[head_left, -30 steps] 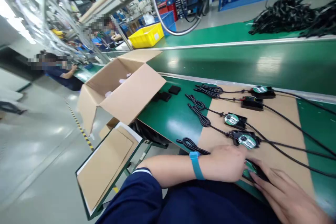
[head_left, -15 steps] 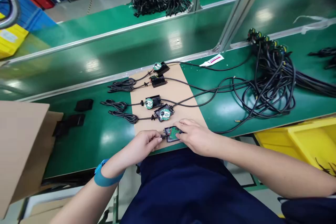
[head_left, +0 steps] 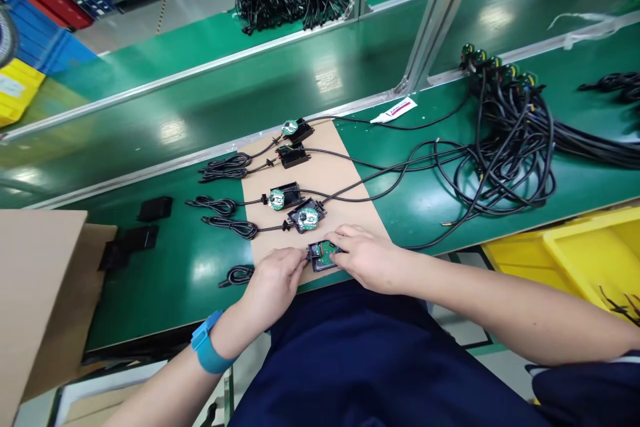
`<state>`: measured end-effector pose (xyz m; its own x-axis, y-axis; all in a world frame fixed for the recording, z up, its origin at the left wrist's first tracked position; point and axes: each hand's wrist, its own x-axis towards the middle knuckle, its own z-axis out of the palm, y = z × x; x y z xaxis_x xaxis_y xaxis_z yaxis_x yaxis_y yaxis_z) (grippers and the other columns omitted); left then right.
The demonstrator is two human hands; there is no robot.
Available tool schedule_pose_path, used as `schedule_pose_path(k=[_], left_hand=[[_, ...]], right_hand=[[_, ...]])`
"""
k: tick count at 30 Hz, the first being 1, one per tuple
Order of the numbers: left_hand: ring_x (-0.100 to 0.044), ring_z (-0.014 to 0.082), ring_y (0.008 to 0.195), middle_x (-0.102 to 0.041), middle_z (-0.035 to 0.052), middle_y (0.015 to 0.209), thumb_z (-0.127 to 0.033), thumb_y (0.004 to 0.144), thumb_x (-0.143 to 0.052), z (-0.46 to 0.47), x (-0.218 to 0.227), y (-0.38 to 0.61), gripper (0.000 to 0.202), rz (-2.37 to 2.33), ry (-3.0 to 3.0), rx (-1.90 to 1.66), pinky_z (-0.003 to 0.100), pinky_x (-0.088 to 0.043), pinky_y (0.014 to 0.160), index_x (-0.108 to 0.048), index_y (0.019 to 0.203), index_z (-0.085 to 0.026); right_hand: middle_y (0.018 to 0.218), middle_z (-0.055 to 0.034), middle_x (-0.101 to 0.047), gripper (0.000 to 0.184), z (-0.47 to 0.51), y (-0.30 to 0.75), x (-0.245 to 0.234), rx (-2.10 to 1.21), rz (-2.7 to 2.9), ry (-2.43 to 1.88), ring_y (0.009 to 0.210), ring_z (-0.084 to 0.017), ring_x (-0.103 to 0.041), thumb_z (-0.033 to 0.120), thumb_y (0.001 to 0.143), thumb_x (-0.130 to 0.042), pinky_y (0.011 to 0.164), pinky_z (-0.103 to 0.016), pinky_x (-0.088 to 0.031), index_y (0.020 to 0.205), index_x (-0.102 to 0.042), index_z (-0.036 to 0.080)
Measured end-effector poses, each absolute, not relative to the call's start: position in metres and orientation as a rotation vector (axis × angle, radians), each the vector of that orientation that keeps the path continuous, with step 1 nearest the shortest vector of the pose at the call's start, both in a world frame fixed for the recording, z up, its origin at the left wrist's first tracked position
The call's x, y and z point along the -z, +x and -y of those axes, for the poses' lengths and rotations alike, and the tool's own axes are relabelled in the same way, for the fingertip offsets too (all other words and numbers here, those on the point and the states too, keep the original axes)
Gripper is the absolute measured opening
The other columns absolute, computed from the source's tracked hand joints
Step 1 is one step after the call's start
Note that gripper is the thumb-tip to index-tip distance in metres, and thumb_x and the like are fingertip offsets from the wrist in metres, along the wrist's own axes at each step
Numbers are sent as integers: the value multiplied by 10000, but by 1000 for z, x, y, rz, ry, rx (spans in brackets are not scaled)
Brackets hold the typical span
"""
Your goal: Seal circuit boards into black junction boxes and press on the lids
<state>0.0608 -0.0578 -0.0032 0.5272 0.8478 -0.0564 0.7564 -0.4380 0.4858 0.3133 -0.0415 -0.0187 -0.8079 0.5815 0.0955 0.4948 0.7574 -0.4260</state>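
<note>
A small open black case [head_left: 314,265] with a green circuit board [head_left: 326,252] in it lies at the near edge of the cardboard sheet [head_left: 340,167]. My left hand [head_left: 274,283] is closed in a pinch on a black cable at the case's left end; the fingertips mostly hide the grip. From behind that hand, a coiled black cable [head_left: 237,275] comes out on the left. My right hand [head_left: 367,259] grips the case's right side, its fingers over the board's edge. Just beyond lies another case with a round green board [head_left: 307,217].
More opened cases [head_left: 294,155] with cables lie farther up the sheet. A tangle of black cables [head_left: 500,167] and a white tube [head_left: 395,111] are on the right. Black boxes [head_left: 155,208] and a large cardboard box [head_left: 40,280] stand left. Yellow bins [head_left: 590,253] sit below the bench edge.
My left hand has turned and moved in against the case's left end, and the coiled cable behind it now shows. My right hand keeps its hold. The whole view has shifted slightly.
</note>
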Motion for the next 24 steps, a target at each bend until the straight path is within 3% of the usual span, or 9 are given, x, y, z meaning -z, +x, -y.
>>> schedule_pose_path(k=[5,11,18,24], left_hand=[[-610,177,731,-646,41,778,-148,1010,-431,68,14,64,230,-1330,2606,-296,311,-487,719,-631,898,-173],[-600,187,689,-625,43,744,-82,979,-455,75,12,74,214,-1421,2784,-233,328,-481,704,-619,870,-165],[-607,206,687,-625,45,751,-59,958,-475,77,17,73,180,-1361,2936,-135,347,-481,689,-617,906,-156],[-612,230,721,-645,81,832,-38,944,-452,77,20,73,201,-1269,3069,33,371,-472,666,-628,986,-124]], right_hand=[[1290,-189,-599,210,42,312,13,-560,2767,-872,1151,-294,-475,128,921,-556,992,-457,-468,1045,-725,129],[1378,-217,-553,571,44,311,11,-476,2799,-862,1188,-319,-489,122,906,-552,981,-476,-459,1474,-515,157],[1338,-243,-573,476,45,308,8,-355,2885,-866,1141,-321,-520,210,987,-481,932,-463,-459,1452,-564,151],[1344,-191,-577,384,40,302,13,-427,2841,-862,1107,-289,-501,244,1028,-439,893,-439,-472,1325,-675,185]])
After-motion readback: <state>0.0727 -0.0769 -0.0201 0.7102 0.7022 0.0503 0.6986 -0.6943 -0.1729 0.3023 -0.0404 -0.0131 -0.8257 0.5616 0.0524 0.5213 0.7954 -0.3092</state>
